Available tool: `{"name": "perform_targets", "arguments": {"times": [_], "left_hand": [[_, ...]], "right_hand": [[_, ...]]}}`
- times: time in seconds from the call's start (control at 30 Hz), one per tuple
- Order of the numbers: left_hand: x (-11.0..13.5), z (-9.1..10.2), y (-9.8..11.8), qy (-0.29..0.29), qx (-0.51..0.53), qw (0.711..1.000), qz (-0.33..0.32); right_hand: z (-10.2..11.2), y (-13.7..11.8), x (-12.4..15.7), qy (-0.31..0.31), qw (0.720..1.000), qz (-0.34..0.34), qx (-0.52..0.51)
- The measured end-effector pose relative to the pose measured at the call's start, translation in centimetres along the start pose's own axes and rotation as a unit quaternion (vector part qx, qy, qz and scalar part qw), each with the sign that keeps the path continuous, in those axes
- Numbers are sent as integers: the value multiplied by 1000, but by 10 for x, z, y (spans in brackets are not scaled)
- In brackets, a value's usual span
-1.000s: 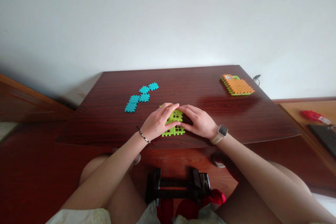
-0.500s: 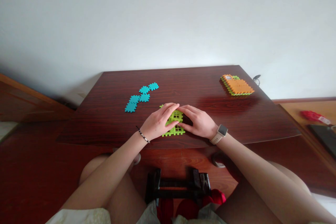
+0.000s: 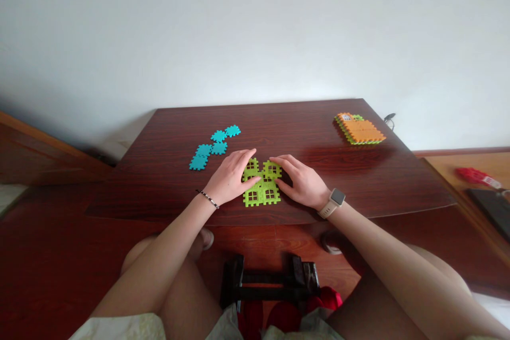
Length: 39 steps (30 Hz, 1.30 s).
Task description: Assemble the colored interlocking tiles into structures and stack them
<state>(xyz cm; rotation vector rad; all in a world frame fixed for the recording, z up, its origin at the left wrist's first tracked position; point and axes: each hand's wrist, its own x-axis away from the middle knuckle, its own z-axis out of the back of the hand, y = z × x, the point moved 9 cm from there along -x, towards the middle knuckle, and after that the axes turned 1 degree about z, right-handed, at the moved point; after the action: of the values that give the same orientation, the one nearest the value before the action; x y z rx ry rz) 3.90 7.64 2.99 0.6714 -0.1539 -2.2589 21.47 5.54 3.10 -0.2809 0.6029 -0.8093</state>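
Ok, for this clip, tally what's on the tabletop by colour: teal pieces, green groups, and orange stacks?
Teal waffle blocks: 5
Lime-green block cluster: 1
Orange-and-green block stack: 1
Total: 7 (clusters and stacks counted as one each, since their separate pieces can't be reliably told apart)

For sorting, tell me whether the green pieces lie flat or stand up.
Flat: the green pieces lie on the table, windows facing up, between the left hand and right hand.
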Motion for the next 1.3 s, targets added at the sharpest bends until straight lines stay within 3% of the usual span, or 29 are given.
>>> {"name": "perform_targets", "arguments": {"times": [0.37,0.7,1.3], "left_hand": [[0,-14,6,-33,18,999,-7],[-1,-16,15,-36,26,999,-29],[-1,-21,21,-41,23,998,-40]], "right_hand": [[0,3,0,1,1000,-6,-8],[2,15,-1,34,997,-62,23],[-2,18,-2,29,998,-54,13]]}}
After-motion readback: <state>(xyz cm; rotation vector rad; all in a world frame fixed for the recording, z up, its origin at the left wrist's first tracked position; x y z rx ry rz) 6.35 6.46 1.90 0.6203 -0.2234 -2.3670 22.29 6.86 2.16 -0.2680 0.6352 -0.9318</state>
